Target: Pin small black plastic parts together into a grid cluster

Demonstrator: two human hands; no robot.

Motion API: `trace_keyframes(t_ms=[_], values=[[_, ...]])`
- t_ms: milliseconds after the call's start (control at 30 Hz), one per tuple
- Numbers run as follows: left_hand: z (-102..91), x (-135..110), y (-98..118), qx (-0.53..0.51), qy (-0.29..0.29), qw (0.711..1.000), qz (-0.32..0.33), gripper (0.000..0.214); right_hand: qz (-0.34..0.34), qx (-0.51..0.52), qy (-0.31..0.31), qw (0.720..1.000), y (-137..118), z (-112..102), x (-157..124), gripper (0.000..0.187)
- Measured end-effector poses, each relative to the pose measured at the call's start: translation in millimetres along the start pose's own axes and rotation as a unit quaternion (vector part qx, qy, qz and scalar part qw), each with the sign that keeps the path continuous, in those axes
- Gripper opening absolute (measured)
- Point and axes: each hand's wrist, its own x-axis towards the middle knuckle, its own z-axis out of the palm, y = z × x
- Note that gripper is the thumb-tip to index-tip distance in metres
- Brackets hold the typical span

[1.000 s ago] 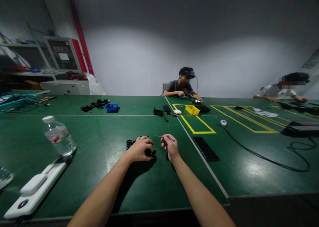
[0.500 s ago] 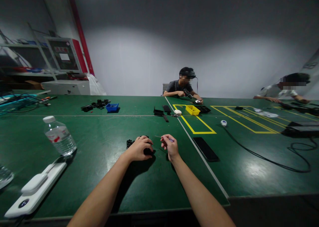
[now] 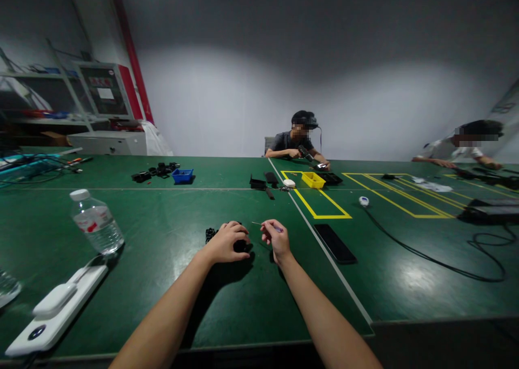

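Note:
My left hand (image 3: pixel 227 242) rests on the green table (image 3: pixel 162 282), its fingers curled over a small black part (image 3: pixel 241 246). More small black parts (image 3: pixel 210 233) lie just to its left. My right hand (image 3: pixel 275 238) is a little to the right, pinching a thin tool with a bluish handle (image 3: pixel 267 226) whose tip points left toward the black part.
A black phone (image 3: pixel 334 242) lies right of my right hand. A water bottle (image 3: pixel 96 221) and a white device (image 3: pixel 52 308) sit at the left. A blue bin (image 3: pixel 182 175), yellow bin (image 3: pixel 313 179) and cables (image 3: pixel 425 253) lie farther off. Two other people work at the far side.

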Motion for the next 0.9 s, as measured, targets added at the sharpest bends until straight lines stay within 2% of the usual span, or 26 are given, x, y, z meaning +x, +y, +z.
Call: trace_keyframes(t_ms=[100, 233, 333, 433, 567, 900], values=[[1.1, 0, 2, 0.022, 0.024, 0.999, -0.033, 0.041, 0.0, 0.003, -0.002, 1.0, -1, 0, -1, 0.029], [10.0, 0, -1, 0.078, 0.038, 0.989, -0.12, 0.056, -0.001, 0.003, -0.004, 1.0, -1, 0, -1, 0.029], [19.3, -1, -6, 0.098, 0.007, 0.977, -0.188, 0.071, -0.001, 0.001, -0.005, 1.0, -1, 0, -1, 0.028], [25.5, -2, -10, 0.103, -0.026, 0.968, -0.228, 0.08, 0.0, 0.003, -0.003, 1.0, 0, 0, -1, 0.028], [27.4, -3, -10, 0.111, -0.039, 0.963, -0.244, 0.081, 0.0, 0.003, -0.003, 1.0, 0, 0, 0, 0.028], [28.8, -2, -12, 0.113, -0.041, 0.964, -0.236, 0.079, -0.001, -0.004, -0.005, 1.0, 4, -1, 1, 0.028]])
